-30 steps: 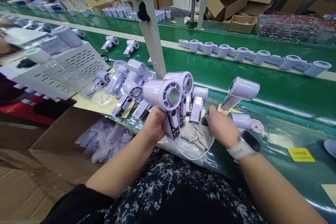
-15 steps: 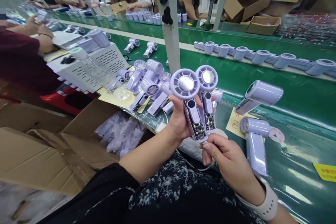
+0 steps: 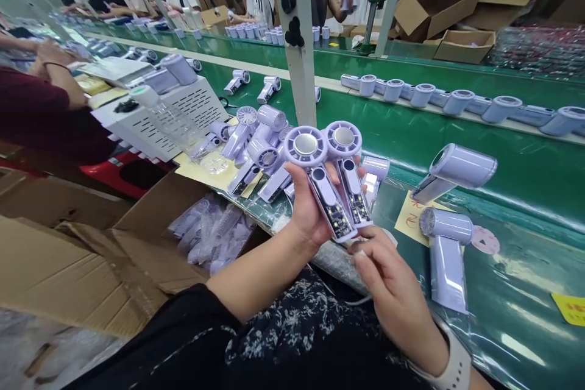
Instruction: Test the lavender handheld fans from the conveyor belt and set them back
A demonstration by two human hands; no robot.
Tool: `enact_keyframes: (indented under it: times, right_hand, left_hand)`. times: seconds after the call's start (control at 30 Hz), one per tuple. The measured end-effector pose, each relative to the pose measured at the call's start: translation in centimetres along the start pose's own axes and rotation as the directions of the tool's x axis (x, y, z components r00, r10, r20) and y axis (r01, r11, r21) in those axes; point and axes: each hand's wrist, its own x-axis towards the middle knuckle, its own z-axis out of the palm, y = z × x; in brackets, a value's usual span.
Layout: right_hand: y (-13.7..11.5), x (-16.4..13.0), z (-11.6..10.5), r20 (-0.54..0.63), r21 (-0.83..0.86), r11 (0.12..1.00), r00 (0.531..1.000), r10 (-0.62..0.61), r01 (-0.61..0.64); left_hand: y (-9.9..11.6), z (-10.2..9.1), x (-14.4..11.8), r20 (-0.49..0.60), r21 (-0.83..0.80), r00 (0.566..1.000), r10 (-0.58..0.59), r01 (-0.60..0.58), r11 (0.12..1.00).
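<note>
My left hand [image 3: 307,210] is closed around two lilac handheld fans, a nearer fan [image 3: 305,143] and a second fan [image 3: 343,137], side by side. Their round heads point up, and bare circuit boards with small lit spots show in both handles. At the lower ends of the handles is my right hand [image 3: 395,283], its thumb and fingers pinched together. A thin white cable [image 3: 359,302] runs up beneath that hand and appears to be gripped by it; the fingers hide its tip.
Several fans [image 3: 262,152] lie piled on the left, beside a slotted metal box [image 3: 183,116]. Two fans [image 3: 450,262] stand on the right. A green conveyor [image 3: 384,125] carries a row of fans. A carton [image 3: 150,213] of plastic wrappings sits lower left. Co-workers sit opposite and at left.
Both fans have shifted slightly left and spread apart at their handles. My right hand has dropped a little from the nearer fan's end. Across the line, a co-worker has raised both hands.
</note>
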Motion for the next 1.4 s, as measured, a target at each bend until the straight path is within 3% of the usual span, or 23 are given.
enact_keyframes:
  times: [0.17, 0.27, 0.33, 0.43, 0.57, 0.63, 0.7, 0.77, 0.87, 0.97, 1.03, 1.07, 1.17, 1.23, 1.3, 1.4]
  right_hand:
    - [0.9, -0.7, 1.6, -0.082, 0.242, 0.939, 0.959, 0.270, -0.244]
    - [1.3, -0.9, 2.9, -0.118, 0.441, 0.843, 0.911, 0.395, -0.308]
    - [1.3, -0.7, 3.2, -0.119, 0.456, 0.828, 0.899, 0.422, -0.328]
    - [0.9, -0.3, 1.9, -0.074, 0.256, 0.924, 0.947, 0.313, -0.285]
    - [0.6, -0.4, -1.6, 0.027, -0.089, 0.993, 0.996, 0.080, -0.077]
    - [1.4, -0.3, -2.4, -0.073, -0.334, 0.942, 0.997, 0.013, -0.036]
    - [2.7, 0.3, -2.1, -0.200, -0.573, 0.818, 0.976, -0.086, -0.045]
    - [4.2, 1.3, -0.9, -0.160, -0.697, 0.717, 0.973, -0.167, 0.009]
    - [4.8, 2.5, 0.5, -0.039, -0.710, 0.693, 0.976, -0.215, 0.124]
    - [2.6, 3.0, -0.2, -0.223, -0.635, 0.768, 0.934, -0.279, 0.078]
    - [0.6, 3.1, -1.2, -0.360, -0.498, 0.866, 0.898, -0.253, 0.044]
    - [-0.2, 3.2, -1.6, -0.375, -0.415, 0.909, 0.901, -0.217, 0.046]
    - [-0.9, 3.5, -2.0, -0.258, -0.112, 0.992, 0.963, -0.079, 0.051]
    - [-0.3, 3.7, -1.8, -0.110, 0.151, 0.987, 0.991, 0.070, -0.053]
    - [0.4, 3.8, -1.7, 0.021, 0.367, 0.904, 0.973, 0.229, -0.221]
    - [0.4, 3.8, -1.4, 0.110, 0.445, 0.824, 0.935, 0.338, -0.350]
  left_hand:
    - [-0.4, -0.3, -0.8, 0.103, 0.073, 0.994, 0.045, -0.053, 0.996]
    - [-1.5, -1.0, -1.3, 0.118, 0.140, 0.986, 0.120, -0.136, 0.981]
    - [-2.0, -1.4, -1.5, 0.122, 0.163, 0.982, 0.142, -0.161, 0.973]
    - [-1.9, -2.0, -1.3, 0.130, 0.198, 0.979, 0.158, -0.182, 0.963]
    - [0.2, -2.5, -0.7, 0.004, 0.228, 0.982, 0.188, -0.184, 0.956]
    - [1.2, -2.8, -0.7, -0.034, 0.225, 0.978, 0.208, -0.195, 0.955]
    - [1.7, -3.1, -1.0, -0.003, 0.221, 0.984, 0.179, -0.174, 0.960]
    - [1.8, -3.4, -1.7, 0.070, 0.222, 0.992, 0.104, -0.118, 0.968]
    - [1.6, -4.1, -3.0, 0.149, 0.245, 0.988, -0.043, 0.005, 0.970]
    - [1.5, -5.0, -4.3, 0.175, 0.300, 0.967, -0.185, 0.127, 0.946]
    - [1.3, -5.5, -5.0, 0.201, 0.334, 0.932, -0.302, 0.225, 0.916]
    - [1.0, -5.7, -5.2, 0.217, 0.338, 0.909, -0.357, 0.273, 0.901]
    - [0.2, -5.9, -5.4, 0.245, 0.317, 0.854, -0.458, 0.376, 0.871]
    - [-0.4, -5.9, -5.1, 0.282, 0.312, 0.820, -0.498, 0.412, 0.856]
    - [-0.6, -6.1, -4.8, 0.324, 0.329, 0.779, -0.537, 0.439, 0.836]
    - [-0.6, -6.2, -4.4, 0.350, 0.336, 0.761, -0.546, 0.443, 0.832]
